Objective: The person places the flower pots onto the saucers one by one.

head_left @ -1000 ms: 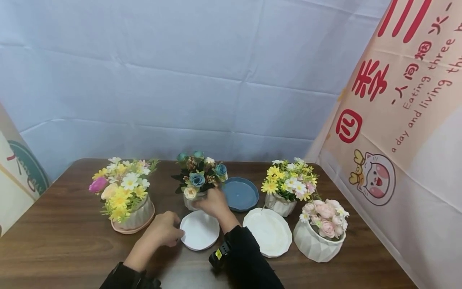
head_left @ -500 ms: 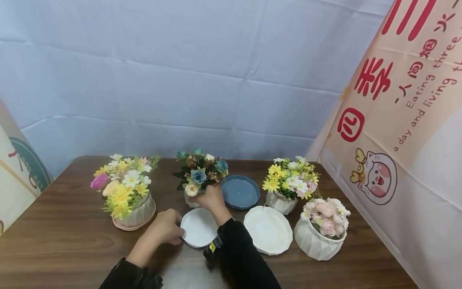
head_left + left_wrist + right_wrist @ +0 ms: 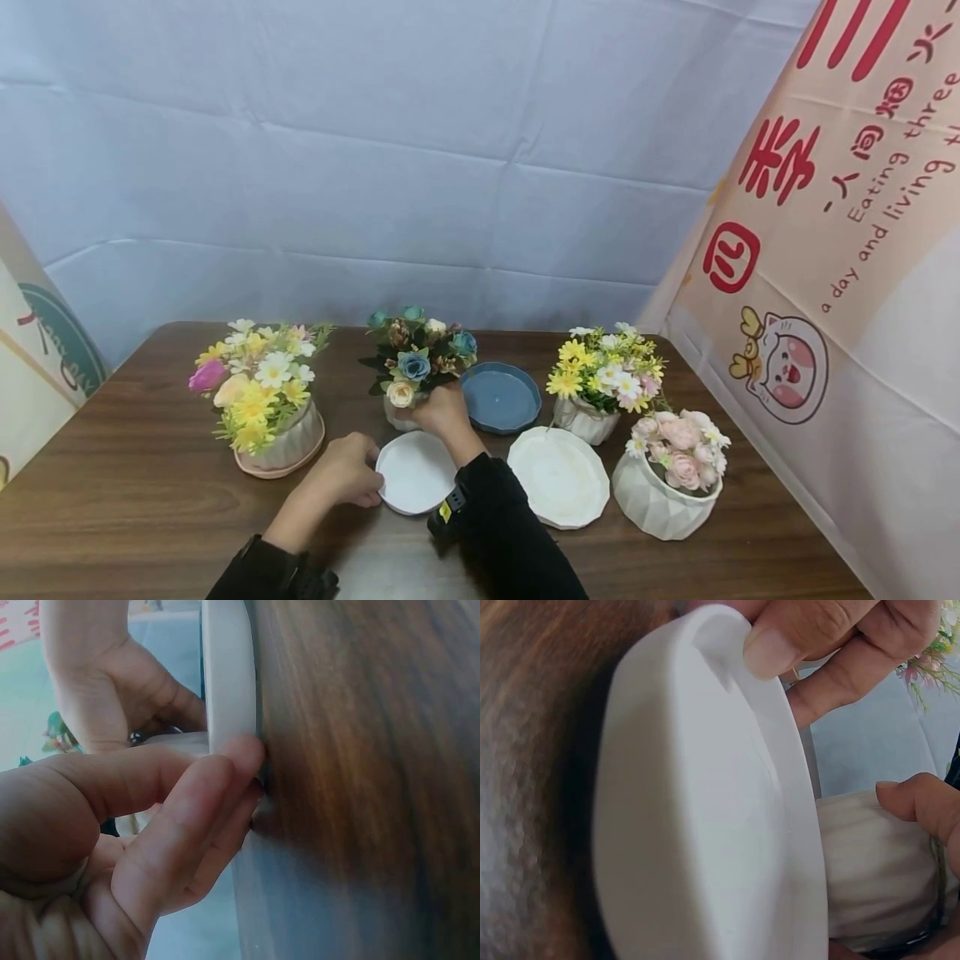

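Observation:
Pinched at its left rim by my left hand (image 3: 347, 472) is a small white saucer (image 3: 416, 472), low at the table. In the left wrist view, the thumb and fingers (image 3: 196, 802) meet at the saucer's edge. Just behind it, my right hand (image 3: 444, 414) grips a white ribbed flowerpot (image 3: 877, 870) that bears blue and cream artificial flowers (image 3: 414, 365). The right wrist view has the right thumb (image 3: 915, 801) against the pot's side, with the saucer's wall in front. Most of the pot is hidden by the hand and flowers in the head view.
On the left, a pot of yellow and white flowers (image 3: 262, 392) stands on a pink saucer (image 3: 272, 475). A blue saucer (image 3: 501, 398) and a larger white saucer (image 3: 558, 478) lie right of my hands. Beyond are a yellow-flowered pot (image 3: 587, 421) and a pink-flowered pot (image 3: 666, 504).
The head view has shifted slightly. My right wrist has moved a little up and left; its hand stays at the pot. My left hand and the saucer keep nearly the same place.

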`<state>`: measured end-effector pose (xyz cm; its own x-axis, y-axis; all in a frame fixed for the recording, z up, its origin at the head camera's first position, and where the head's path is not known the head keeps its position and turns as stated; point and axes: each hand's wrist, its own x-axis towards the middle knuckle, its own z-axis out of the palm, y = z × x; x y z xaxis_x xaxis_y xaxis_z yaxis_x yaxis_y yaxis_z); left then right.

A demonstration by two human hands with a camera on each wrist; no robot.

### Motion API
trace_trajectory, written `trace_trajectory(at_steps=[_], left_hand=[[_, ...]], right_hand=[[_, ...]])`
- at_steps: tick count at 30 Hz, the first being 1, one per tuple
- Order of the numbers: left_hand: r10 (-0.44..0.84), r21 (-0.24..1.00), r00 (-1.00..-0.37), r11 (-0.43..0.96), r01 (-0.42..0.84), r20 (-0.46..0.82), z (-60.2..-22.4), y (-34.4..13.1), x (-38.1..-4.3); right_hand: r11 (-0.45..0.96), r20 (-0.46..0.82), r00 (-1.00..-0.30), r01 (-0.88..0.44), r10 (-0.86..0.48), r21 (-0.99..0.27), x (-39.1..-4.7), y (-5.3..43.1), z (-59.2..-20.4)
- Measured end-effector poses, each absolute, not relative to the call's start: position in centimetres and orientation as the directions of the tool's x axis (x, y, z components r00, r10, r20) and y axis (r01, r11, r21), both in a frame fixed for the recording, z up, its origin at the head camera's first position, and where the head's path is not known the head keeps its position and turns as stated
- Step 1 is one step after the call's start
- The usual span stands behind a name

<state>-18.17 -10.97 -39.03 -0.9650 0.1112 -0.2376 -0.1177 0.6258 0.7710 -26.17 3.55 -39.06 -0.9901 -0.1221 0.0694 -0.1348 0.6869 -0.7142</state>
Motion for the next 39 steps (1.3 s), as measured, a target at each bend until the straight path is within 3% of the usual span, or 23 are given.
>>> trace_trajectory(at_steps=[24,39], left_hand=[[0.101,0.759,-0.961,0.636,-0.138,-0.259,-39.14,-11.05,-18.32],[0.121,0.780,-0.960,0.613,-0.127,-0.252,-39.20,-11.35,-18.45]], right_hand=[[0.612,0.104,-0.982,-0.179,-0.156,-0.770,-26.39,3.79,-39.41],[0.657,0.056,-0.988,-0.136,-0.141,-0.741,-26.19,4.02,-39.31]])
